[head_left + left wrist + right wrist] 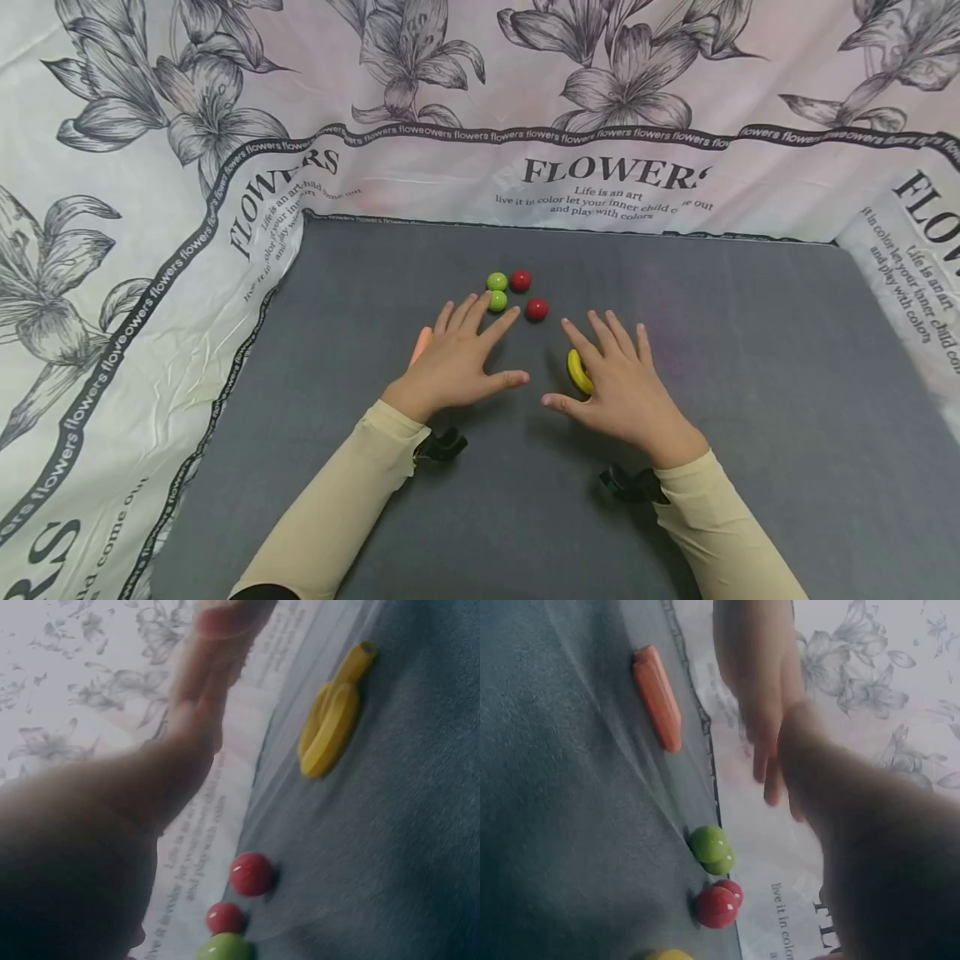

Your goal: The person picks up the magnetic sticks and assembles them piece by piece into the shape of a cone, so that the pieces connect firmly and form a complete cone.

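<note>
My left hand (pixel 465 358) hovers over the grey table with its fingers spread, holding nothing. It partly covers an orange elongated piece (pixel 422 343), which shows whole with ridges in the right wrist view (pixel 658 701). My right hand (pixel 622 383), also spread and holding nothing, partly hides a yellow toy banana bunch (pixel 577 372); the left wrist view shows that bunch (pixel 331 720) fully. Beyond the left fingertips lie two small green balls (pixel 497 282) close together. Two shiny red balls (pixel 521 280) sit just right of them, one nearer to me.
A grey cloth surface (pixel 495 517) lies under everything. White fabric (pixel 450 183) printed with flowers and lettering rises along its back, left and right sides. Dark wrist-camera mounts (pixel 442 446) stick out inward from both sleeves.
</note>
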Demonstrator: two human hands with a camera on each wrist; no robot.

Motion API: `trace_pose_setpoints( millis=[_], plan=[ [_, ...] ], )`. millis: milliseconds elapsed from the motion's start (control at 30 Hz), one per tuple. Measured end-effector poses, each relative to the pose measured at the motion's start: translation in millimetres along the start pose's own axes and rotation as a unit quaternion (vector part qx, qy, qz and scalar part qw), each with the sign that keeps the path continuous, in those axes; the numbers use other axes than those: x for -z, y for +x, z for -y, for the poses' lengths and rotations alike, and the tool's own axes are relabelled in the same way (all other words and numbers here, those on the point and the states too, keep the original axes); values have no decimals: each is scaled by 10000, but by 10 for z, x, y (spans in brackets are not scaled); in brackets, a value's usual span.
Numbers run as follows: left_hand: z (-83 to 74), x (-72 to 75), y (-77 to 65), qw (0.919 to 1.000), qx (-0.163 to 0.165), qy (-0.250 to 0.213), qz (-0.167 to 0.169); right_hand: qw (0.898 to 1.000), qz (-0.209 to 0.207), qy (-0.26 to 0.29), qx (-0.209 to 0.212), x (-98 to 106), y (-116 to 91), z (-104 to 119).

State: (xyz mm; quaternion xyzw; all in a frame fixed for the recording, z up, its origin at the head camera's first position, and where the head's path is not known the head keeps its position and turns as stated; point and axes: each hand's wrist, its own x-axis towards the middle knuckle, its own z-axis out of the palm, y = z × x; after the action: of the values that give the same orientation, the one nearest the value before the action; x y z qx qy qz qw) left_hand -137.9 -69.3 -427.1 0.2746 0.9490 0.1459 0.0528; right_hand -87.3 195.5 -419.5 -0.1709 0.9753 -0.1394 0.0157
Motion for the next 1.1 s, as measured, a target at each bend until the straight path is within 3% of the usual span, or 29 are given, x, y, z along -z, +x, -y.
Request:
trace_pose_setpoints(
  millis=[200, 267, 500, 767, 1100],
  plan=[
    [-16, -42, 194, 9995, -223, -16, -207, 9946, -927, 418, -183, -17, 33, -18],
    [-31, -53, 258, 9995, -262, 8, -171, 9930, -1043, 482, -275, -30, 41, -22],
    [-88, -78, 492, 9994, -225, 239, -54, 9935, -714, 605, -652, -100, 46, -10],
    [-109, -114, 734, 9988, -295, 371, -132, 9932, -602, 616, -787, -205, 55, -46],
    [-152, -200, 867, 9966, -315, 746, -157, 9934, -514, 611, -823, -275, 88, -73]
  ],
)
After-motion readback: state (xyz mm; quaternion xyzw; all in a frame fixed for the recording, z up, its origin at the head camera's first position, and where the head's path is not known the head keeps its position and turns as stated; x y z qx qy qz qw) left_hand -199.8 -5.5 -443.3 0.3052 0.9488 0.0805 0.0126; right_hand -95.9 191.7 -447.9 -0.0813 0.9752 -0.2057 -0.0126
